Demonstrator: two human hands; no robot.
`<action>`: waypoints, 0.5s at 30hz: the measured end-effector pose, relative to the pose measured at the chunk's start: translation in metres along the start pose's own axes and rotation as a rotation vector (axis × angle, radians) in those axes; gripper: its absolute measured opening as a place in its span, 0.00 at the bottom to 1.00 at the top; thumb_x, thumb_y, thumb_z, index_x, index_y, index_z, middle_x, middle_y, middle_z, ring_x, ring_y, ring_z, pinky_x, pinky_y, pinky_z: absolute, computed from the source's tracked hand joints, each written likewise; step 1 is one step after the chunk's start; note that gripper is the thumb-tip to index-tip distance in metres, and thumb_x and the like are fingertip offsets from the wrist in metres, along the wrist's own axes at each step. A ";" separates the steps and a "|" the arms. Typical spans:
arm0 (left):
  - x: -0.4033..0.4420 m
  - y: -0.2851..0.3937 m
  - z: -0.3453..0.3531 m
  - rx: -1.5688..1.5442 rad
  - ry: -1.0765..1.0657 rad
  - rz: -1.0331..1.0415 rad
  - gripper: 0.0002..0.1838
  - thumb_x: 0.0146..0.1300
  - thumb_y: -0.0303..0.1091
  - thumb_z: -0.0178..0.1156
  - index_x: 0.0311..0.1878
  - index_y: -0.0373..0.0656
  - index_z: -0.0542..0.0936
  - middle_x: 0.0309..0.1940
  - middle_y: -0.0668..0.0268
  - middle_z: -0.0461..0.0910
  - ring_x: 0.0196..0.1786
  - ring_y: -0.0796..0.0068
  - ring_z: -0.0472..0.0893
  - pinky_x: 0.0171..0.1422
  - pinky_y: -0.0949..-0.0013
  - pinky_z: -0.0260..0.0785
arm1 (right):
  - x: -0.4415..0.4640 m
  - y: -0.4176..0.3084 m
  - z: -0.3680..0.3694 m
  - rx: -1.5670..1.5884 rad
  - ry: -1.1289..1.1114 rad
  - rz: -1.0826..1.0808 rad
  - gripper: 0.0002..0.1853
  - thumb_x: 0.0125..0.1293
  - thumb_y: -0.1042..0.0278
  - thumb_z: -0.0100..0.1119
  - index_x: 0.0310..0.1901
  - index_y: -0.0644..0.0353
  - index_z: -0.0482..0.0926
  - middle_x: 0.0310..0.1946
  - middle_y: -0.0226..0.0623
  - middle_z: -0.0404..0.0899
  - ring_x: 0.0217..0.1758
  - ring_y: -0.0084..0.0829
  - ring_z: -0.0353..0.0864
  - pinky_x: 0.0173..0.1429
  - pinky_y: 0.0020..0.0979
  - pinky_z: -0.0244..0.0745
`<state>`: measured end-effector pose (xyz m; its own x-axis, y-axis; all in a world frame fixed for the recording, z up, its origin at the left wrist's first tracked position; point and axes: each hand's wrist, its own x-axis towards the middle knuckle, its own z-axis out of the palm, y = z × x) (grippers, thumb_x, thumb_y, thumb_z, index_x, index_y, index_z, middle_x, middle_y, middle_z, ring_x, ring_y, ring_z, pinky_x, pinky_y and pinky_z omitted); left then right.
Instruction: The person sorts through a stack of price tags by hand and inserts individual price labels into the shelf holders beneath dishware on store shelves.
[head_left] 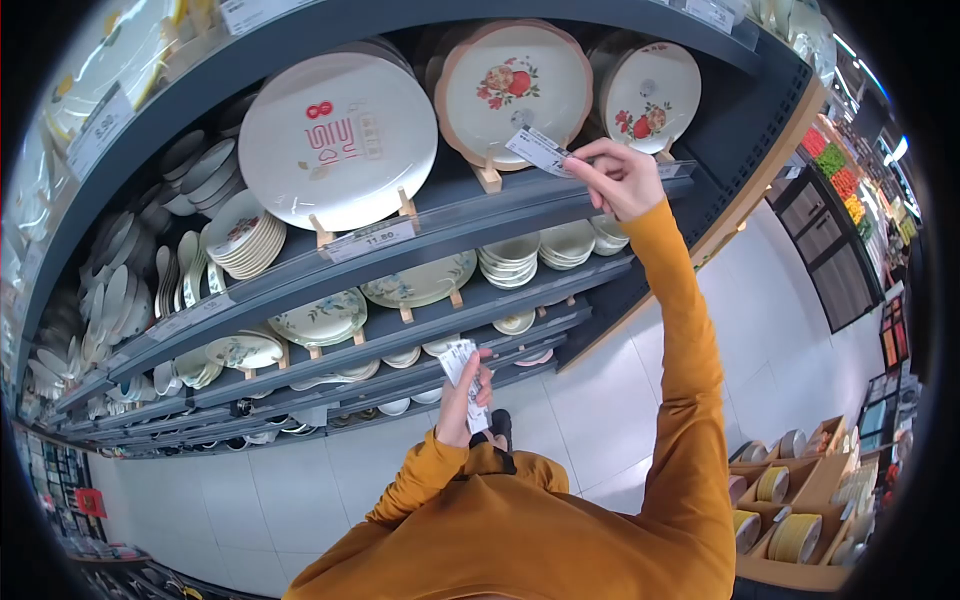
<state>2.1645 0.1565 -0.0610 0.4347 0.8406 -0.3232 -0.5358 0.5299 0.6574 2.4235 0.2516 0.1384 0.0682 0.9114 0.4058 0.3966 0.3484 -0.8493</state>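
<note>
Between the thumb and fingers of my right hand [622, 178] is a printed price tag [538, 150], raised before the upper shelf. Behind it a scalloped plate [513, 85] with a brown rim and red flowers leans on a wooden stand. To its right stands an oval floral plate [652, 95], close to my fingers. My left hand [462, 402], low at my body, is closed around a stack of paper price tags [460, 362]. A large white plate [338, 140] with red lettering stands left of the scalloped one.
A price label [370, 240] sits in the clear shelf-edge strip [480, 215]. Stacked small plates [243, 235] and spoons [190, 268] fill the left of the shelf. Lower shelves hold bowls [508, 260] and dishes. A wooden display unit [800, 510] stands on the right.
</note>
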 end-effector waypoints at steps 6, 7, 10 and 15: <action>0.016 0.005 0.022 0.117 -0.093 0.213 0.21 0.71 0.40 0.53 0.60 0.38 0.68 0.35 0.71 0.69 0.29 0.86 0.65 0.33 0.80 0.58 | -0.118 0.063 0.064 0.408 -0.108 0.410 0.04 0.63 0.68 0.64 0.36 0.57 0.82 0.11 0.23 0.73 0.10 0.11 0.63 0.14 0.17 0.55; 0.023 0.003 0.024 0.144 -0.060 0.161 0.20 0.71 0.40 0.53 0.60 0.39 0.69 0.36 0.71 0.69 0.31 0.86 0.67 0.35 0.80 0.60 | -0.141 0.093 0.083 0.437 -0.204 0.520 0.05 0.62 0.68 0.65 0.36 0.58 0.82 0.11 0.23 0.72 0.11 0.11 0.64 0.14 0.17 0.55; 0.049 -0.018 0.013 0.232 -0.041 0.038 0.18 0.72 0.42 0.50 0.56 0.41 0.74 0.39 0.70 0.73 0.38 0.84 0.73 0.43 0.79 0.67 | -0.170 0.113 0.100 0.419 -0.337 0.643 0.10 0.63 0.61 0.64 0.35 0.60 0.82 0.11 0.25 0.73 0.11 0.13 0.66 0.16 0.19 0.57; 0.079 -0.053 -0.006 0.116 -0.076 -0.098 0.18 0.72 0.41 0.48 0.58 0.39 0.71 0.39 0.64 0.77 0.37 0.77 0.78 0.43 0.74 0.73 | -0.140 0.171 0.053 -0.196 -0.095 0.424 0.15 0.64 0.54 0.60 0.37 0.59 0.82 0.11 0.36 0.76 0.13 0.26 0.75 0.21 0.29 0.68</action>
<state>2.2229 0.1957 -0.1257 0.5363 0.7725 -0.3401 -0.4028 0.5884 0.7012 2.4338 0.1952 -0.0817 0.1812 0.9834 -0.0035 0.5178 -0.0984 -0.8499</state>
